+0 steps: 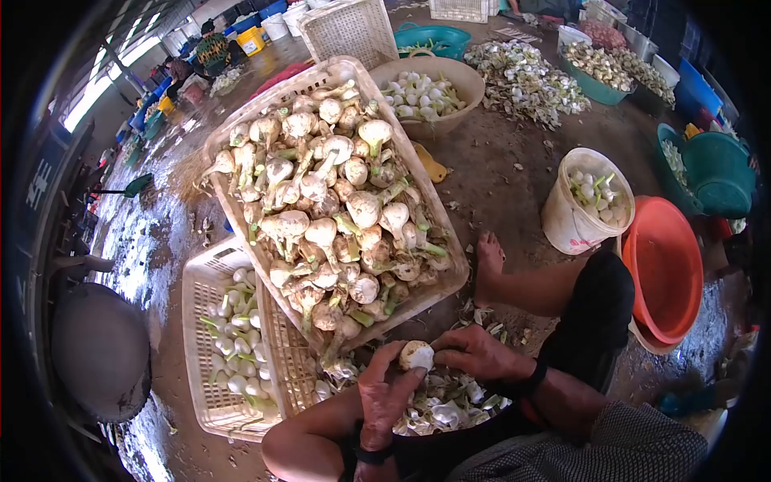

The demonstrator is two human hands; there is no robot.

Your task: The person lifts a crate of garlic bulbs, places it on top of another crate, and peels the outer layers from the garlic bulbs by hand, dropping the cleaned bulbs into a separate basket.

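Note:
My left hand grips a garlic bulb, pale with a brownish root end turned up, between thumb and fingers. From the other side my right hand meets the bulb, its fingers curled and pinched together. Whether those fingers hold a small tool or a piece of skin is hidden. Just beyond both hands, a big tilted crate is heaped with unpeeled garlic bulbs with short stalks. Beneath my hands lie loose garlic skins.
Peeled garlic fills part of a lower crate at left. A white bucket with peeled garlic stands right, near an orange basin. Behind are a beige basin, a skin pile and another person.

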